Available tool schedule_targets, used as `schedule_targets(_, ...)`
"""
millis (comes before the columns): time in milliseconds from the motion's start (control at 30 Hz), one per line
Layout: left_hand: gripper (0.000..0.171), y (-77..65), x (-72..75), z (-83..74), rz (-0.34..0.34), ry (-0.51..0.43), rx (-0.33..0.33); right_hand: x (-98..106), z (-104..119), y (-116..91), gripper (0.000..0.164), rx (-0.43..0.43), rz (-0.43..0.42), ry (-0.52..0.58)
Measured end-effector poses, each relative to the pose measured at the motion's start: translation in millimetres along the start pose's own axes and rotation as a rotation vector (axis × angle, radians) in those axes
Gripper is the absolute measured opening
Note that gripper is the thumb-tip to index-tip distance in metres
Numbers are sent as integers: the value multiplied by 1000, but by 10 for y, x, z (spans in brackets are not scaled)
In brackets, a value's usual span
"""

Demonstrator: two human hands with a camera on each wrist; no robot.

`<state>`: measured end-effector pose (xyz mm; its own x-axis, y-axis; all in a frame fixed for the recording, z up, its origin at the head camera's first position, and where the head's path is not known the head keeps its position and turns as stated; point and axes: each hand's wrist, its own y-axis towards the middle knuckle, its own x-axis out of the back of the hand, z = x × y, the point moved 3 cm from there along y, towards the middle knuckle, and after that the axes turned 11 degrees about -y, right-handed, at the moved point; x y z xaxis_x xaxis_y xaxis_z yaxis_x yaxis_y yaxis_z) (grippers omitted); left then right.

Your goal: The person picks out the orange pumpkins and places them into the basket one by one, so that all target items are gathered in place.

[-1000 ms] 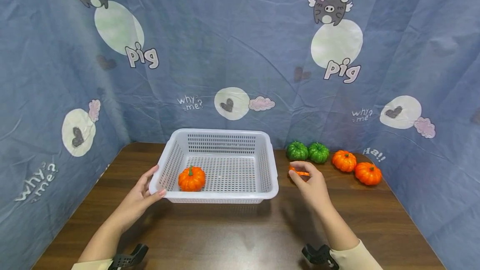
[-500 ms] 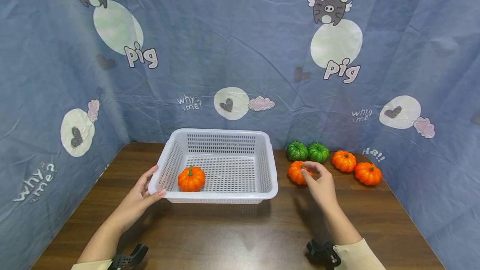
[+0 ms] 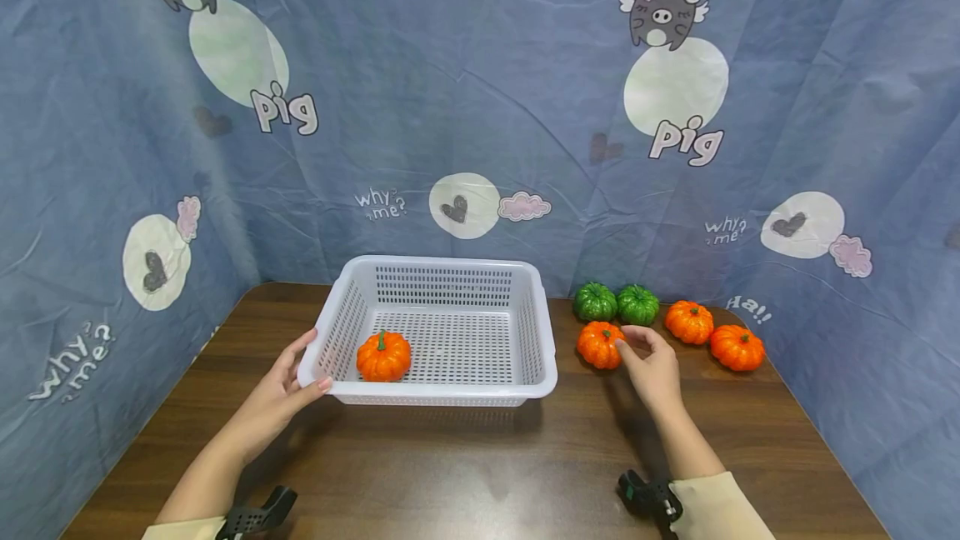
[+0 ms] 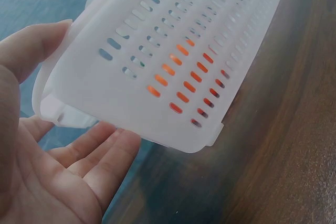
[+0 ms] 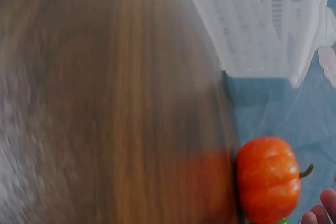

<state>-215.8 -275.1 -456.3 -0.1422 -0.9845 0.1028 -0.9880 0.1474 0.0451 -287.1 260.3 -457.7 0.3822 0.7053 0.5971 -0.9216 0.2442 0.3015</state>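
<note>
My left hand (image 3: 276, 390) grips the front left corner of a white plastic basket (image 3: 442, 391), thumb at its rim; the left wrist view shows its fingers (image 4: 113, 156) against the slotted basket (image 4: 121, 98). One orange toy pumpkin (image 3: 383, 357) with a green stem sits inside, at the left. To the basket's right, another orange pumpkin (image 3: 597, 347) stands on the table. My right hand (image 3: 655, 372) is just right of it, fingers loosely bent and holding nothing. In the right wrist view, that pumpkin (image 5: 268, 179) is apart from the fingertips (image 5: 329, 203) at the lower right edge.
Two green pumpkins (image 3: 617, 304) stand behind the orange one near the table's back edge. Farther right are two more orange pumpkins (image 3: 712, 336). Blue printed cloth (image 3: 480, 107) hangs behind and at both sides of the brown wooden table (image 3: 420, 465).
My right hand has let go of the orange pumpkin beside the basket and drawn back to the right. The left hand and the basket look unmoved.
</note>
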Motion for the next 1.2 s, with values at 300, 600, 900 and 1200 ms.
schedule_targets(300, 88, 3, -2, -8, -2, 8, 10, -66, -108, 93, 40, -7, 111, -25)
schedule_targets(600, 87, -4, -3, -1, 7, -26, -6, -109, -147, 137, 52, -23, 143, -40)
schedule_targets(900, 87, -4, -5, -14, 0, -7, 4, -165, -160, 135, 66, -59, 238, -65)
schedule_targets(1200, 88, 1, -3, 13, 3, -10, 9, -201, -193, 148, 74, -76, 272, -70)
